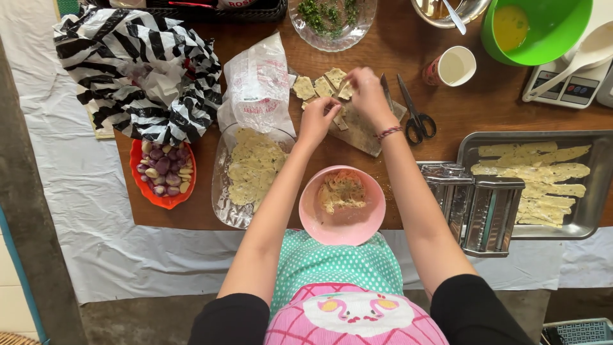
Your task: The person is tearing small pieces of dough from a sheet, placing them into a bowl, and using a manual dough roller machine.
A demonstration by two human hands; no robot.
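Flat, pale, herb-flecked dough pieces (pixel 322 85) lie on a wooden cutting board (pixel 364 131); left hand (pixel 317 118) and right hand (pixel 366 89) each pinch one. Pink plastic bowl (pixel 343 206) sits nearer, black-handled scissors (pixel 415 115) alongside.

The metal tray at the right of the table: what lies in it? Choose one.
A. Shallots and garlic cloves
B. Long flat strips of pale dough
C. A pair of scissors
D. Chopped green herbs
B: the metal tray holds long flat strips of pale dough, while the shallots and garlic sit in an orange dish, the herbs in a glass bowl, and the scissors lie on the bare table.
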